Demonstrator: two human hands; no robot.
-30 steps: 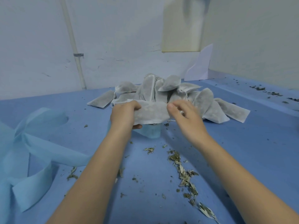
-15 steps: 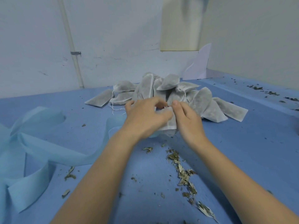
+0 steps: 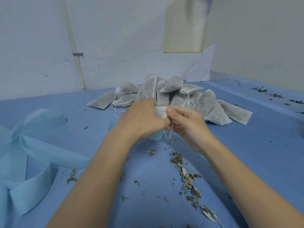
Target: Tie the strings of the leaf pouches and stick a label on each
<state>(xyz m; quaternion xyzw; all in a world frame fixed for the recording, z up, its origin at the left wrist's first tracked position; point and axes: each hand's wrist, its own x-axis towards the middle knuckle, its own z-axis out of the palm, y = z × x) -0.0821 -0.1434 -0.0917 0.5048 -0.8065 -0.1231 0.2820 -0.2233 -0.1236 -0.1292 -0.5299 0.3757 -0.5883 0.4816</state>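
The left hand (image 3: pixel 141 119) curls over a leaf pouch (image 3: pixel 160 111), gripping its gathered mouth just above the table (image 3: pixel 246 145) in front of the pouch pile (image 3: pixel 172 94). The right hand (image 3: pixel 185 124) pinches the same mouth from the right. The white string (image 3: pixel 169 134) dangles below between them, nearer the right hand's fingers.

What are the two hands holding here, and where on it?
Both hands, left and right, pinch the gathered top of one white fabric leaf pouch; its thin white string dangles below the right fingers.
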